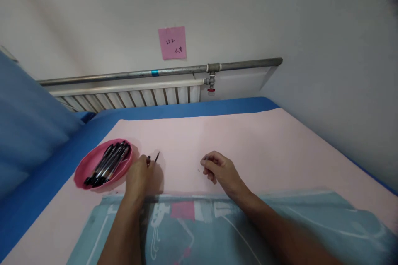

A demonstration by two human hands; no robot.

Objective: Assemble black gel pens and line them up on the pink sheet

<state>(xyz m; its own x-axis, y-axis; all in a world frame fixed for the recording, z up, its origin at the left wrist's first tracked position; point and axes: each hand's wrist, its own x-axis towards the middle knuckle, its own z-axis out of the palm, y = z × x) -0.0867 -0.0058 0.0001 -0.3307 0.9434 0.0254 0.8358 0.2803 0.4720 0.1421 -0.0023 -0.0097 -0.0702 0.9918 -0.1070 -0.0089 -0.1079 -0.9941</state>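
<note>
My left hand (139, 174) rests on the pink sheet (248, 149), fingers closed on a thin dark pen part (156, 157) whose tip sticks out to the right. It lies just right of a pink oval tray (81, 170) that holds several black pens (108, 164). My right hand (219, 169) sits a little to the right, fingers curled in a pinch around something small and dark that I cannot make out. A tiny dark speck (199, 170) lies on the sheet between the hands.
A teal patterned cloth (280, 232) covers the near part of the surface under my forearms. Blue bedding (37, 161) borders the pink sheet at left and back. A radiator (130, 98), a metal pipe (174, 70) and a pink sticky note (172, 43) are on the wall.
</note>
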